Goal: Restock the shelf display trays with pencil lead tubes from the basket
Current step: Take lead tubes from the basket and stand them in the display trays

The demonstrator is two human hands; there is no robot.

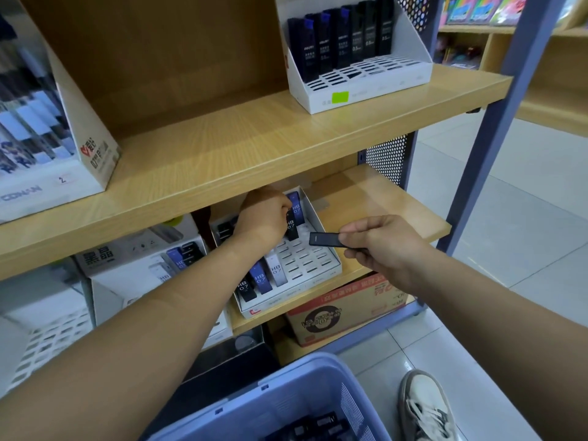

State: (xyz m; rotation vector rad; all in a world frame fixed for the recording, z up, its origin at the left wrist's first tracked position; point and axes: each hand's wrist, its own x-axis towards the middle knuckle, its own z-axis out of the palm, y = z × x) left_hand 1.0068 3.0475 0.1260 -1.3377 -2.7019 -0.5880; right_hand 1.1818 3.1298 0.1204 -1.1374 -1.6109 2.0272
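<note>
Pencil lead tube [323, 240] pinched level in right hand [385, 246] over tray [288, 302] right edge, left hand [264, 218] curled round upright tube [291, 229] at back right corner; risk: sideways entry jams slot, topples neighbours

"HB 07" on lead tubes [276, 271]

Basket [254, 415] cut off by the lower edge, its dark contents blurred. Left hand [262, 218] fingertips hidden behind its knuckles; tube [323, 240] end hidden within right hand [378, 246]. Tray [286, 299] rear hidden by shelf [254, 144].
</note>
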